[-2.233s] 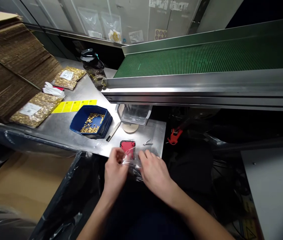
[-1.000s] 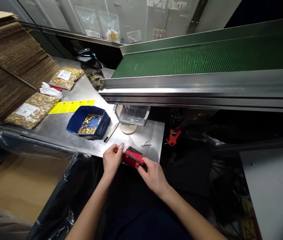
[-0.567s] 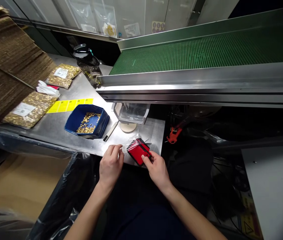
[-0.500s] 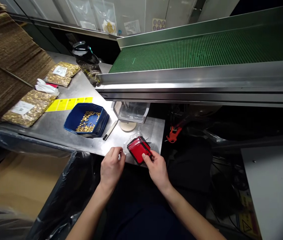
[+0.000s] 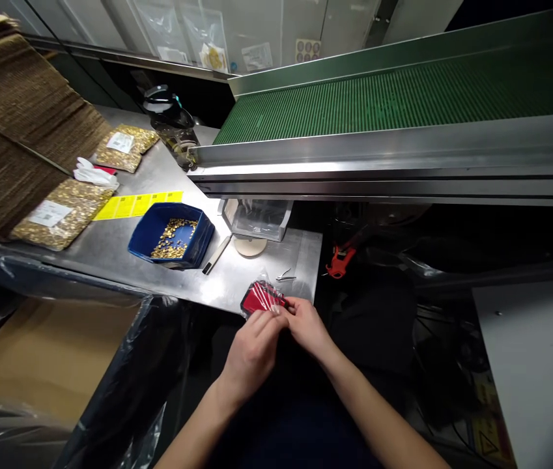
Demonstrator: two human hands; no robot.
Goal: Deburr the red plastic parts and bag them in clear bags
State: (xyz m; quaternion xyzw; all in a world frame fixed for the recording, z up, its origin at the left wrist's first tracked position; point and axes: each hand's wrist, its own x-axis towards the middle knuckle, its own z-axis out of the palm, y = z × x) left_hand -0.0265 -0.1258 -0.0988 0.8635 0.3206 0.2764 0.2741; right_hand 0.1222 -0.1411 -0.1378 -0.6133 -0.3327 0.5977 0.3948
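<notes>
A red and black item (image 5: 258, 297) in a clear plastic bag lies at the front edge of the metal table. My right hand (image 5: 305, 324) pinches its near right corner. My left hand (image 5: 255, 345) comes in from the near side, fingers closed at the same corner and touching the right fingertips. Whether the left fingers grip the bag's plastic or something small is hidden. Just beyond, small metal tweezers or snips (image 5: 286, 277) rest on the table.
A blue bin (image 5: 198, 244) holds many small brass-coloured pieces. Nearby are a pale-handled knife or pen (image 5: 216, 255), a round beige disc (image 5: 249, 247) and a clear tray (image 5: 259, 225). A green conveyor (image 5: 354, 107) runs behind. A plastic-lined box (image 5: 36, 358) stands at left.
My left hand has moved right to meet my right hand at the bagged item. The item has shifted slightly left and nearer, leaving the small metal tool in plain view.
</notes>
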